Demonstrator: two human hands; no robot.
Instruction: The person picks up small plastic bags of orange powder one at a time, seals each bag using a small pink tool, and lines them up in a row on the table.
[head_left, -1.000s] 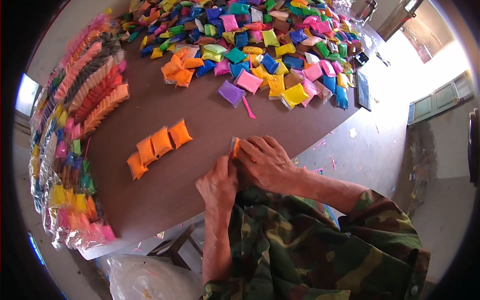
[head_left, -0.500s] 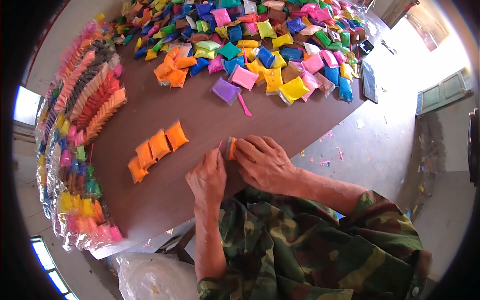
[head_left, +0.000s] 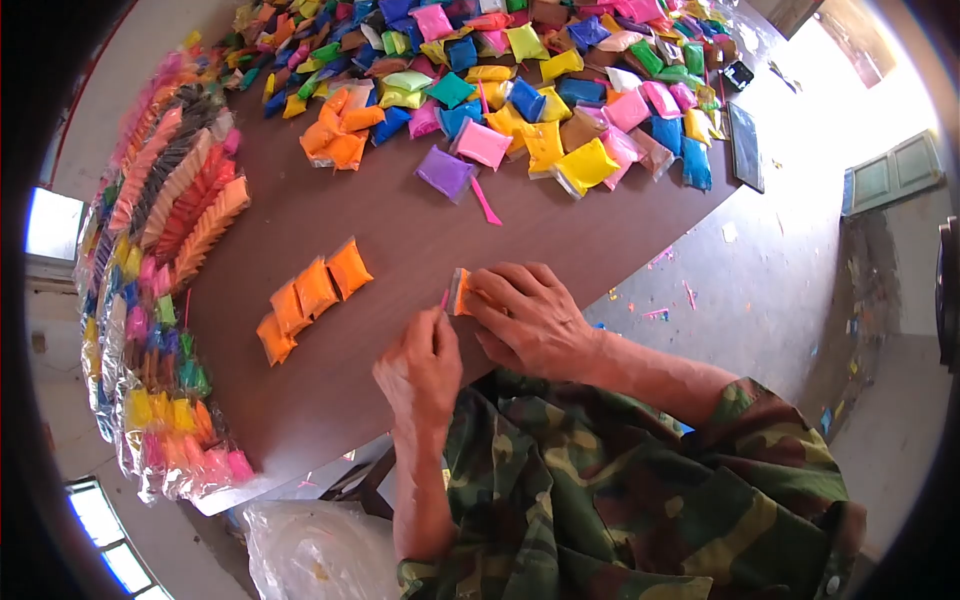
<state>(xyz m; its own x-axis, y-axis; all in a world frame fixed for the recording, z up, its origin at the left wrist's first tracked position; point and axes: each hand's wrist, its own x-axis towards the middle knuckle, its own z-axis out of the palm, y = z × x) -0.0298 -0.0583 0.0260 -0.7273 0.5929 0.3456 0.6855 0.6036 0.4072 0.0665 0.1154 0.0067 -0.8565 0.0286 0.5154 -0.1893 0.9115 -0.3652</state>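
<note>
My right hand (head_left: pixel 535 318) is closed on an orange clay packet (head_left: pixel 460 292), its clear edge poking out to the left of the fingers. My left hand (head_left: pixel 420 365) is a fist around a thin pink plastic stick (head_left: pixel 445 298). Only the tip of that stick shows, right at the packet's clear edge. Left of both hands, several more orange packets (head_left: pixel 315 288) lie in an overlapping slanted row on the brown table (head_left: pixel 400 245).
A large heap of coloured packets (head_left: pixel 540 100) covers the far side. In front of it lie a purple packet (head_left: pixel 445 174) and a pink plastic tool (head_left: pixel 487 203). Bagged packets (head_left: pixel 190 220) line the left edge. A dark flat device (head_left: pixel 745 148) rests at the right edge.
My left hand has shifted slightly right, bringing the pink stick's tip nearer the packet's edge. The right hand keeps its hold. The whole view has shifted a little.
</note>
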